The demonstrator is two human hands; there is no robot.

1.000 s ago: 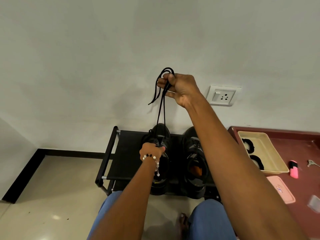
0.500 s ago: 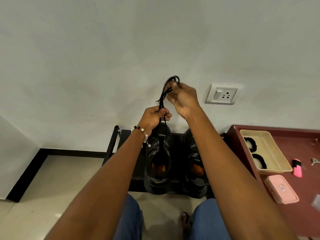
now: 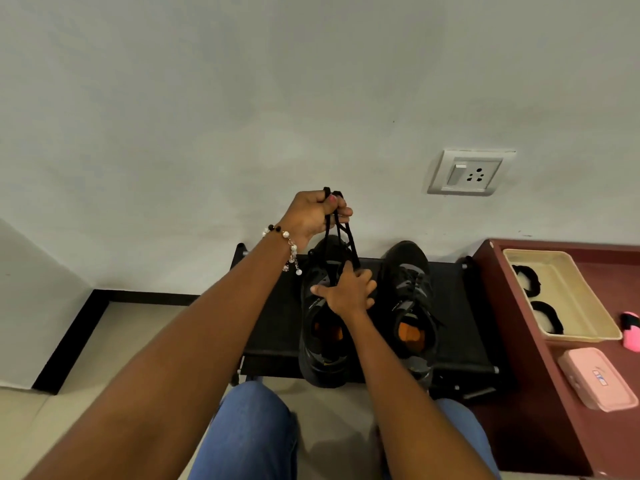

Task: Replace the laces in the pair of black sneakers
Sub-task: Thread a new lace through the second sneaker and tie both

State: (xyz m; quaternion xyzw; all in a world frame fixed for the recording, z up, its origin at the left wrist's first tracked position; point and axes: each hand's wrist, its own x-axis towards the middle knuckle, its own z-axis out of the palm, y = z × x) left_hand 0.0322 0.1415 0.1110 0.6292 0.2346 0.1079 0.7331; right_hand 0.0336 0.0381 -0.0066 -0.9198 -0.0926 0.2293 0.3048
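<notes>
Left hand (image 3: 313,216) fingers clamped on black lace (image 3: 341,237), strands running down-right to left sneaker (image 3: 323,317) on black rack (image 3: 273,327); right hand (image 3: 348,291), fingers spread, presses that sneaker's tongue, nearer the eyelets; right sneaker (image 3: 408,306) laced.

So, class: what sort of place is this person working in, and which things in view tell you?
Probably a room in a home: a low black shoe rack against a plain wall with a switch socket, a tiled floor, and a maroon cabinet beside it.
</notes>
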